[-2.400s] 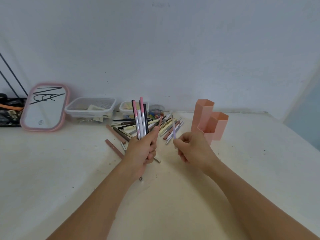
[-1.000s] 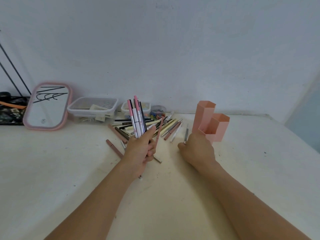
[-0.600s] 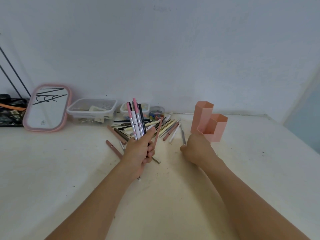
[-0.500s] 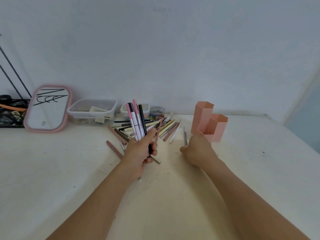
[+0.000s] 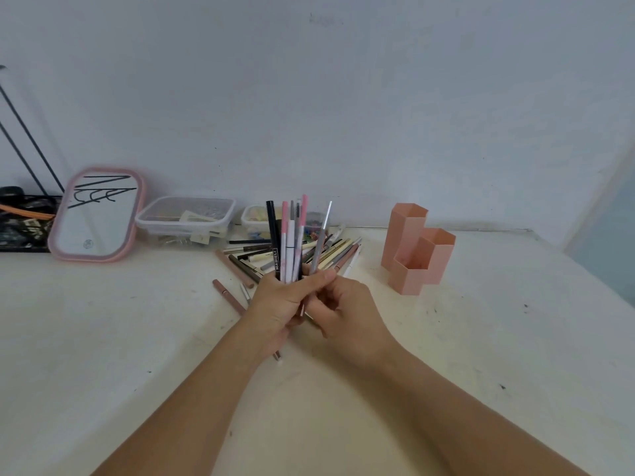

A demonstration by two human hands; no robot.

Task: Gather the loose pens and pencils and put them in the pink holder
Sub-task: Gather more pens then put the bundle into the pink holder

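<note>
Fingers (image 5: 275,305) of left hand (image 5: 278,304) curled round upright pens (image 5: 287,247); right hand (image 5: 347,312) pinching a grey pen (image 5: 319,245).

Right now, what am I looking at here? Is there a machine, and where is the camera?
No machine: a person's two bare arms, filmed by a camera on their head looking forward and down. The left hand has a bundle of pens upright in its grip. The right hand pinches a grey pen beside the bundle. More loose pens lie on the white table, with the pink holder to the right. A mirror and clear boxes stand by the wall.
</note>
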